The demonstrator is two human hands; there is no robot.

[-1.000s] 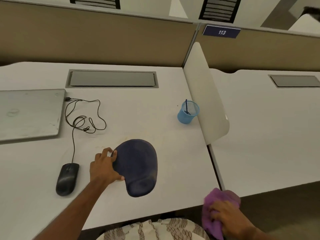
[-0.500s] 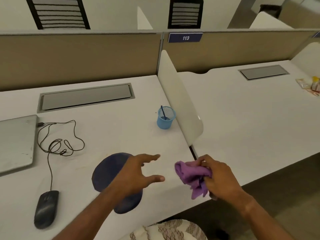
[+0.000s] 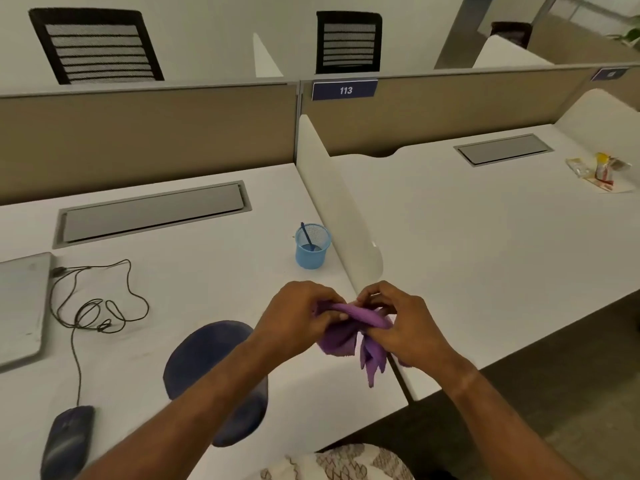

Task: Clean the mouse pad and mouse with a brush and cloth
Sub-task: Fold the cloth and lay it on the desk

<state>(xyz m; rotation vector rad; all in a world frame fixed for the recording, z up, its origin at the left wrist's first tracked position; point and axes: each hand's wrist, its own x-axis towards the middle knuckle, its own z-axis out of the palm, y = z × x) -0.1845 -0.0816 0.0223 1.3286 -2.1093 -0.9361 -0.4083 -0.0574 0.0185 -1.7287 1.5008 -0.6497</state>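
Observation:
A purple cloth (image 3: 346, 332) hangs bunched between both hands above the desk's front right corner. My left hand (image 3: 298, 315) pinches its left end and my right hand (image 3: 398, 318) grips its right end. The dark blue mouse pad (image 3: 204, 355) lies flat on the white desk (image 3: 194, 282), partly hidden under my left forearm. A black wired mouse (image 3: 67, 441) sits at the lower left, its cable coiled behind it. A blue brush (image 3: 307, 235) stands in a blue mesh cup (image 3: 311, 247) near the divider.
A closed grey laptop (image 3: 20, 306) lies at the left edge. A white divider panel (image 3: 336, 202) separates this desk from the neighbouring one, where wrappers (image 3: 602, 169) lie at the far right. Beige partitions and two chairs stand behind.
My left hand left the mouse pad and came across to the cloth. My right hand lifted the cloth from below the desk edge up over the desk. Both hands now hold it.

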